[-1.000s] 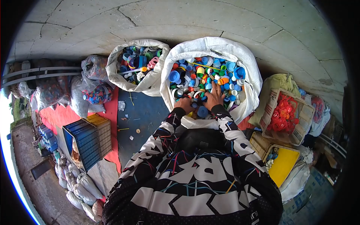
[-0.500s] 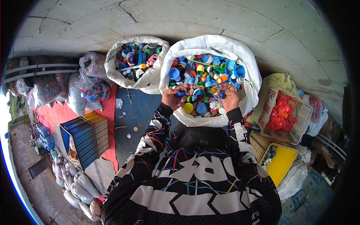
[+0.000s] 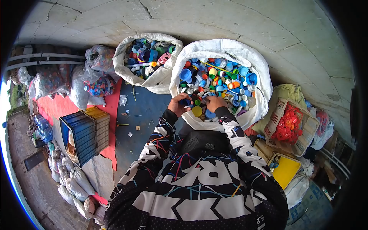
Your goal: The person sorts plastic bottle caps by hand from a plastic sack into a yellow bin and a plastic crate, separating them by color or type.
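Observation:
A large white woven sack (image 3: 266, 90), its rim rolled open, is filled with mixed plastic bottle caps (image 3: 231, 85) in blue, orange, green, white and yellow. At the sack's near left side my left hand (image 3: 178, 105) is closed around dark blue bottle caps (image 3: 186, 102). My right hand (image 3: 216, 103) is over the near middle of the heap, back of the hand up. Its fingers curl down among the caps, and what they grip is hidden. Just between the hands lie a yellow lid (image 3: 197, 111) and a blue lid (image 3: 209, 114).
Left of it stands a smaller white sack (image 3: 122, 69) of caps and plastic pieces. A crate of red plastic pieces (image 3: 288, 124) sits at right, above a yellow panel (image 3: 286, 170). A blue-and-yellow crate (image 3: 82, 134) and clear bags of caps (image 3: 101, 61) are at left.
My right hand has moved left and down into the caps, closer to my left hand. The left hand stays near the sack's left side, still holding dark blue caps. The view has shifted slightly.

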Available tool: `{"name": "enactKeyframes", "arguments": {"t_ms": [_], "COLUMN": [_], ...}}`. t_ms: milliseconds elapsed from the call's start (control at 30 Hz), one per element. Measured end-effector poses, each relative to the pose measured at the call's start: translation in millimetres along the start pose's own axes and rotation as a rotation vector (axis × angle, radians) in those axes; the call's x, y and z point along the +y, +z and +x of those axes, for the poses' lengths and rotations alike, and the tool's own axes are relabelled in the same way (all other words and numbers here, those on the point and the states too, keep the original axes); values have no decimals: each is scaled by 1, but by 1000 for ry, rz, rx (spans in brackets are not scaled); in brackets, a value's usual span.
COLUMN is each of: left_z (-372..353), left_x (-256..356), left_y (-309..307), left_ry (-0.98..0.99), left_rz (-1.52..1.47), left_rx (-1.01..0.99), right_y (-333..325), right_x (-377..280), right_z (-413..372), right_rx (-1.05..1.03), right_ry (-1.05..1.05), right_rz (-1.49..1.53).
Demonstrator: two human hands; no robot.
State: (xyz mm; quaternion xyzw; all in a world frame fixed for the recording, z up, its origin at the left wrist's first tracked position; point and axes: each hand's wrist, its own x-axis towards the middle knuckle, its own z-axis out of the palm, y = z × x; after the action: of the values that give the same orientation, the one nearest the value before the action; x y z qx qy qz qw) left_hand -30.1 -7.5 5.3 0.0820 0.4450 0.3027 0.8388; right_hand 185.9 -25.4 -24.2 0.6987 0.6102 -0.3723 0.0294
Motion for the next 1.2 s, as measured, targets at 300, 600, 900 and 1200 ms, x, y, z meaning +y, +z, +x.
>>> {"name": "enactKeyframes", "arguments": {"t_ms": [300, 600, 900, 1200], "left_z": [17, 41, 38, 38], "left_x": [-12, -11, -13, -19], "left_y": [-6, 6, 11, 20], "left_ry": [-15, -49, -115, -121], "left_rz": [37, 46, 24, -10], "left_rx": [85, -13, -38, -85], "right_y": [-1, -44, -68, -39], "right_x": [57, 94, 159, 145], "right_z": [7, 13, -17, -17], "right_rx": [360, 590, 305, 362], "right_ry": [30, 203, 202, 240], "right_rz": [322, 733, 226, 80]}}
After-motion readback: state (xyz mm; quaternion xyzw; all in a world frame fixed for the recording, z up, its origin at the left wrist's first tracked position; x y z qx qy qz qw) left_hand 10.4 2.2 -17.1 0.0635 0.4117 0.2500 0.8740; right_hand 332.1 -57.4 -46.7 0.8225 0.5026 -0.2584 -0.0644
